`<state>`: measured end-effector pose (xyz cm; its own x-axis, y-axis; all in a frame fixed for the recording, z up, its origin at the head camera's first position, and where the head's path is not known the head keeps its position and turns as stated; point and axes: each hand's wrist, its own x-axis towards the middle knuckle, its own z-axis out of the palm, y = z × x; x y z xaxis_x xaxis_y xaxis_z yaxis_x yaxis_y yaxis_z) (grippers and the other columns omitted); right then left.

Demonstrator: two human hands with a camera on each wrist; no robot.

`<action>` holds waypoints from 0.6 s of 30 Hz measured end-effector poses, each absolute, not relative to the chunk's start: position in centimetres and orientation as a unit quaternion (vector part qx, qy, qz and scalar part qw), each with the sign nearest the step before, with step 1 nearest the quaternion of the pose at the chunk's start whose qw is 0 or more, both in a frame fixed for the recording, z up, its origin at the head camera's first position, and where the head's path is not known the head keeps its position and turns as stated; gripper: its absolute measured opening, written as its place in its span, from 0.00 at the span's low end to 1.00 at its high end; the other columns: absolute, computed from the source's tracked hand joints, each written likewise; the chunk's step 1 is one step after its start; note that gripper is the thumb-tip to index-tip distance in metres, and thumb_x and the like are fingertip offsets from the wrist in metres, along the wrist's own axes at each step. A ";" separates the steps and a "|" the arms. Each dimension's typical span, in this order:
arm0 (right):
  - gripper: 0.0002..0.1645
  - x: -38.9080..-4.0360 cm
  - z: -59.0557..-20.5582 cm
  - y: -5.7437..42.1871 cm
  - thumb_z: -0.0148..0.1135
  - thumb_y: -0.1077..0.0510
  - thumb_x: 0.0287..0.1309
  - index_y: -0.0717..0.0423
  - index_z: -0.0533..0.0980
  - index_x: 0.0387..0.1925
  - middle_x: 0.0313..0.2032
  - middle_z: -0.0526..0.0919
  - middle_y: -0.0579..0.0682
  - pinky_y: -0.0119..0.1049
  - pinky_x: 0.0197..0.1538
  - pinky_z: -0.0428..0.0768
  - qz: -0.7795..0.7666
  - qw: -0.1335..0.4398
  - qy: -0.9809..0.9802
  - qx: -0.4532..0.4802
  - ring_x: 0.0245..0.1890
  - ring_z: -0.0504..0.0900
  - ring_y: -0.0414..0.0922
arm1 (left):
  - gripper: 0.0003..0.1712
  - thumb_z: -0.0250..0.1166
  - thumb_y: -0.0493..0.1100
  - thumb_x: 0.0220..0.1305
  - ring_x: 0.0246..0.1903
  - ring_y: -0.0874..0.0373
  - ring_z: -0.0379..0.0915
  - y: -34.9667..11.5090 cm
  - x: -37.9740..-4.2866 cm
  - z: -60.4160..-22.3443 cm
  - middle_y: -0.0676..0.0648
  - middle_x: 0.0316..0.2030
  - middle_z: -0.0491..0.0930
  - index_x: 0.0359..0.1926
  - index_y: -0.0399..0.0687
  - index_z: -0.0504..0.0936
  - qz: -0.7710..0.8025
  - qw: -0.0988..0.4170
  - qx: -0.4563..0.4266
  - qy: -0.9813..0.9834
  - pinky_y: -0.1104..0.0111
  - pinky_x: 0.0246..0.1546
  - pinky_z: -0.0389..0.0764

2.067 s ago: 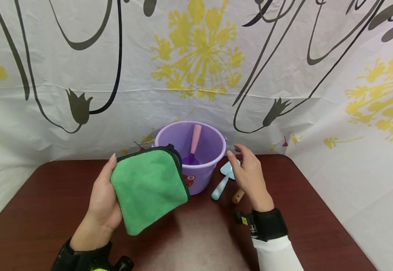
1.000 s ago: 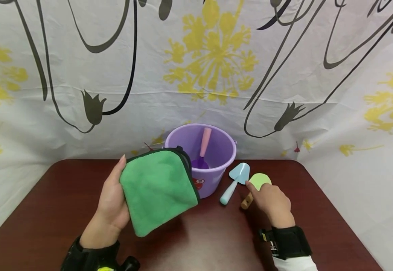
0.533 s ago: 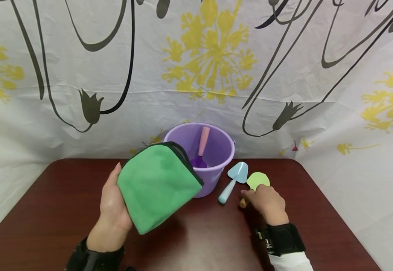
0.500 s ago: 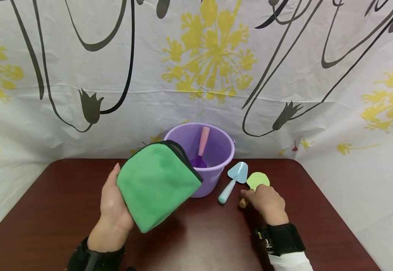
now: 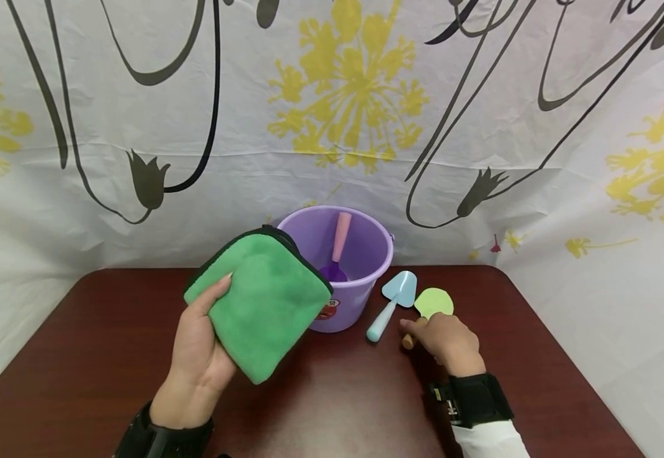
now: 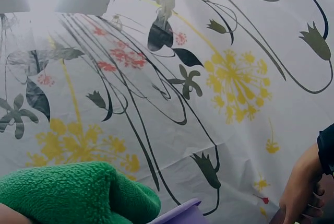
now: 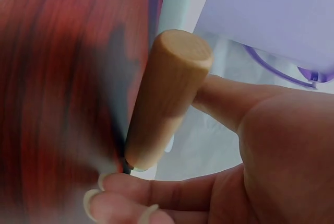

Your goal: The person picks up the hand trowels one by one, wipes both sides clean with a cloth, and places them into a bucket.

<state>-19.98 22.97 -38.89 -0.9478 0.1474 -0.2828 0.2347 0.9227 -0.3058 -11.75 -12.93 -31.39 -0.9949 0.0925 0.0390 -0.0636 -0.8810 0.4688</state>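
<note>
My left hand [image 5: 194,356] holds up a folded green cloth [image 5: 269,299] with a dark edge, thumb across its front. Its plush surface shows at the bottom of the left wrist view. Down at the table on the right, my right hand [image 5: 452,343] has thumb and fingers about the wooden handle [image 7: 167,98] of a small shovel with a rounded light green head [image 5: 435,301]. The handle's butt end sticks out past the thumb. Just left of it lies a light blue trowel [image 5: 392,306], its handle toward me.
A purple bucket [image 5: 355,302] stands at the back of the dark red-brown table [image 5: 80,356], partly behind the cloth. Inside it leans a purple trowel with a pink handle [image 5: 341,236]. A white floral-patterned sheet [image 5: 223,191] hangs right behind the table.
My right hand came down from beside the bucket to the shovel's wooden handle and took hold of it. The green cloth has turned in my left hand, whose thumb has moved onto its front.
</note>
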 end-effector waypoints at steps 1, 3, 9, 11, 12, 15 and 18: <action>0.38 -20.0 -38.9 22.9 0.53 0.25 0.62 0.51 0.72 0.15 0.12 0.74 0.49 0.37 0.21 0.67 -0.170 0.130 0.972 0.098 0.16 0.77 0.47 | 0.08 0.53 0.42 0.79 0.57 0.60 0.79 -13.0 -11.8 -31.4 0.56 0.56 0.76 0.55 0.54 0.71 0.972 0.043 0.039 0.228 0.67 0.65 0.78; 0.38 -20.0 -38.9 22.9 0.53 0.25 0.63 0.51 0.72 0.15 0.13 0.76 0.50 0.38 0.21 0.68 -0.173 0.135 0.971 0.097 0.16 0.78 0.47 | 0.08 0.51 0.43 0.79 0.57 0.60 0.79 -13.0 -11.8 -31.5 0.55 0.56 0.76 0.55 0.53 0.71 0.975 0.051 0.057 0.208 0.67 0.66 0.78; 0.38 -20.0 -38.9 23.0 0.51 0.27 0.66 0.52 0.73 0.16 0.16 0.79 0.52 0.39 0.23 0.71 -0.185 0.147 0.967 0.092 0.16 0.81 0.47 | 0.13 0.46 0.45 0.82 0.58 0.58 0.79 -13.2 -12.0 -31.7 0.52 0.56 0.78 0.59 0.50 0.71 0.975 0.076 0.135 0.161 0.66 0.65 0.78; 0.36 -20.1 -39.0 23.1 0.50 0.30 0.68 0.53 0.75 0.18 0.17 0.79 0.53 0.39 0.23 0.72 -0.196 0.147 0.965 0.090 0.17 0.81 0.47 | 0.14 0.45 0.45 0.82 0.58 0.57 0.79 -13.2 -12.1 -31.8 0.51 0.56 0.78 0.60 0.49 0.71 0.974 0.077 0.151 0.151 0.66 0.65 0.79; 0.35 -20.2 -39.1 23.2 0.49 0.32 0.69 0.54 0.76 0.19 0.17 0.79 0.53 0.39 0.23 0.72 -0.201 0.147 0.964 0.088 0.17 0.81 0.47 | 0.14 0.45 0.45 0.82 0.58 0.57 0.79 -13.2 -12.1 -31.8 0.51 0.57 0.78 0.60 0.49 0.71 0.973 0.078 0.157 0.147 0.66 0.65 0.79; 0.29 -20.3 -39.4 23.6 0.48 0.41 0.71 0.54 0.79 0.21 0.20 0.80 0.53 0.39 0.23 0.75 -0.227 0.147 0.959 0.086 0.17 0.82 0.46 | 0.15 0.44 0.45 0.82 0.58 0.57 0.79 -13.3 -12.2 -31.9 0.51 0.57 0.77 0.61 0.49 0.70 0.972 0.077 0.162 0.153 0.66 0.65 0.79; 0.27 -20.3 -39.7 24.1 0.48 0.48 0.69 0.54 0.79 0.17 0.18 0.79 0.51 0.37 0.24 0.77 -0.253 0.148 0.952 0.090 0.17 0.81 0.46 | 0.15 0.44 0.46 0.82 0.56 0.58 0.80 -13.4 -12.2 -32.0 0.52 0.55 0.77 0.61 0.50 0.70 0.969 0.071 0.154 0.181 0.67 0.63 0.80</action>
<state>-20.29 24.08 -39.68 -0.9403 0.0956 -0.3267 0.2453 0.8559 -0.4553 -12.22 -13.40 -31.98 -0.9426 0.1934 0.2724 -0.0819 -0.9243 0.3727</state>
